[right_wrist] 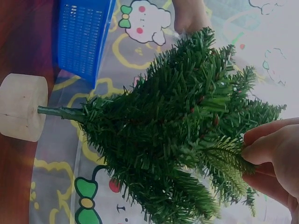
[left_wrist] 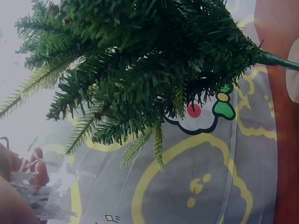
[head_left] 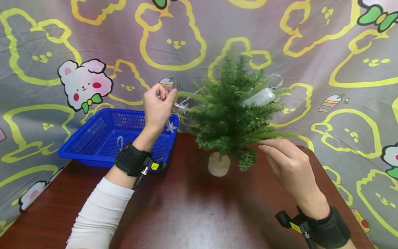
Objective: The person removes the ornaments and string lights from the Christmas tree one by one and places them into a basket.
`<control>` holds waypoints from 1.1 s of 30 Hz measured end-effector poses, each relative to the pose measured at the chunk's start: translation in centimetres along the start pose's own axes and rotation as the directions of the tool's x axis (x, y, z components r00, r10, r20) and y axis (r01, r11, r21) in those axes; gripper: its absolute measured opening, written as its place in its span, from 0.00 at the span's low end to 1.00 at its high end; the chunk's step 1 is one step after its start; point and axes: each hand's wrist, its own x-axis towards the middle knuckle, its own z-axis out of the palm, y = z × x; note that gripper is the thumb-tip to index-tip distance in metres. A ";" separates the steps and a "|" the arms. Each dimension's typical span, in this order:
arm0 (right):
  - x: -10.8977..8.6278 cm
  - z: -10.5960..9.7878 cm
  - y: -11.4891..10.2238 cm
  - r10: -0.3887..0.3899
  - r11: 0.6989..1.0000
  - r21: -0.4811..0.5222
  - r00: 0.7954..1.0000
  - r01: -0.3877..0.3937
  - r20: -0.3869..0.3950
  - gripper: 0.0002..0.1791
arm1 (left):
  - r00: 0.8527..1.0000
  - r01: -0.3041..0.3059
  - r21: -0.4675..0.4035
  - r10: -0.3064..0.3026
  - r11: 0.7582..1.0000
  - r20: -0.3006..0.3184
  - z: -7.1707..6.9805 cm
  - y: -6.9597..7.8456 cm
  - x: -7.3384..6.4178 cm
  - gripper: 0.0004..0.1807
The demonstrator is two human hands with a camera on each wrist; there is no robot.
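Observation:
A small artificial Christmas tree (head_left: 228, 107) stands upright on a round wooden base (head_left: 219, 165). At its left side my left hand (head_left: 158, 109) grips a string of star lights, and a clear star (head_left: 171, 127) dangles below the fingers. The left wrist view shows several stars (left_wrist: 44, 196) bunched at that hand. My right hand (head_left: 289, 166) is at the lower right of the tree; in the right wrist view its thumb and fingers pinch a light-green branch tip (right_wrist: 229, 156). A whitish translucent box (head_left: 262, 97) with a wire loop rests among the upper right branches.
A blue plastic basket (head_left: 82, 157) sits on the left of the brown table (head_left: 186, 214), with a clear loop (head_left: 120, 142) inside it. Behind the table hangs a grey cloth (head_left: 124, 45) printed with yellow cartoon outlines, close to the tree.

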 end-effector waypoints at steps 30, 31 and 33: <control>4.8 2.3 -5.0 -0.238 0.965 0.104 0.970 0.241 -0.041 0.12 | 0.959 -0.019 0.173 -0.031 0.985 0.282 0.0 -0.2 -0.2 0.13; 4.8 2.5 -5.2 -0.241 0.964 0.105 0.970 0.243 -0.034 0.12 | 0.959 -0.018 0.174 -0.032 0.985 0.282 0.0 -0.2 -0.2 0.13; 4.8 2.8 -5.3 -0.227 0.968 0.111 0.974 0.225 -0.002 0.12 | 0.958 -0.020 0.179 -0.032 0.984 0.284 0.0 -0.2 -0.2 0.12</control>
